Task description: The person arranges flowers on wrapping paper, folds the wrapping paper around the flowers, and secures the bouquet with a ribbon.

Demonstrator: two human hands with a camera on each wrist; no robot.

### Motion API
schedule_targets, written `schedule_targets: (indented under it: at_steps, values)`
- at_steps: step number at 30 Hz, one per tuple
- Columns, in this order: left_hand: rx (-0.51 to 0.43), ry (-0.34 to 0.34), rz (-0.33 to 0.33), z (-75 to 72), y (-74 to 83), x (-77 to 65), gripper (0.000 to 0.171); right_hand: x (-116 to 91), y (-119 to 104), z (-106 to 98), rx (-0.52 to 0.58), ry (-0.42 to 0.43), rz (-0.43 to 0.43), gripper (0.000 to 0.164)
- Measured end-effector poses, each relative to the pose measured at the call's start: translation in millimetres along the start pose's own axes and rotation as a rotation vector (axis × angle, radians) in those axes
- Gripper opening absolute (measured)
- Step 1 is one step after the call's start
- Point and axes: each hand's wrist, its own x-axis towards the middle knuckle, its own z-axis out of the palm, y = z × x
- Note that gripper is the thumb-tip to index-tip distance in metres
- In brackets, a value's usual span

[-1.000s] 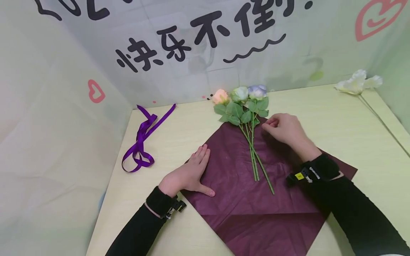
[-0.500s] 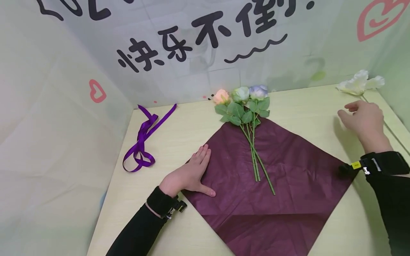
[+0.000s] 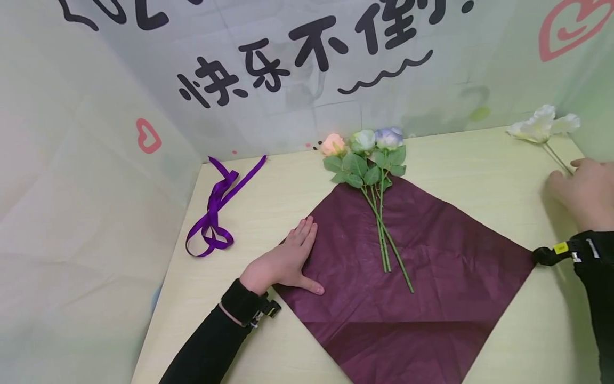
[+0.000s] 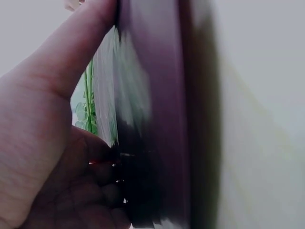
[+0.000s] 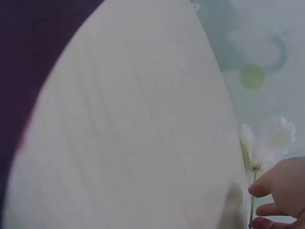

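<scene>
White flower [image 3: 539, 127]: likely light, delicate; I'd pinch its stem [image 3: 556, 155]. Right hand [image 3: 584, 194] beside it, fingers apart; left hand [image 3: 283, 261] spread on paper [image 3: 451, 261].

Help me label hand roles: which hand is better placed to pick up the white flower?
Probably the right hand: it is beside the white flower; the left hand rests on the maroon sheet, well away.

Sleeves [image 3: 206, 341] and wristbands [image 3: 241, 302] are black, with a yellow label [image 3: 560, 248] at right.
</scene>
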Motion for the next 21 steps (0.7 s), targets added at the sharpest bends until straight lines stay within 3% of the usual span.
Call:
schedule_targets:
  at_steps: [8,13,19,21]
  values:
    - [-0.004,0.004,-0.003,0.3,0.9,0.4,0.15,4.0,3.1,5.6,-0.034,0.013,-0.015,0.045]
    - [0.001,0.0,-0.008,-0.2,1.6,0.1,0.151,4.5,-4.9,3.6,-0.015,-0.03,-0.099,0.045]
    - [0.0,-0.011,-0.02,-1.6,2.9,-0.1,0.151,-6.4,-36.2,4.1,0.187,-0.089,-0.111,0.063]
    - [-0.001,-0.014,-0.022,-1.9,2.4,-0.7,0.15,-13.8,-53.9,7.6,0.318,-0.115,-0.12,0.054]
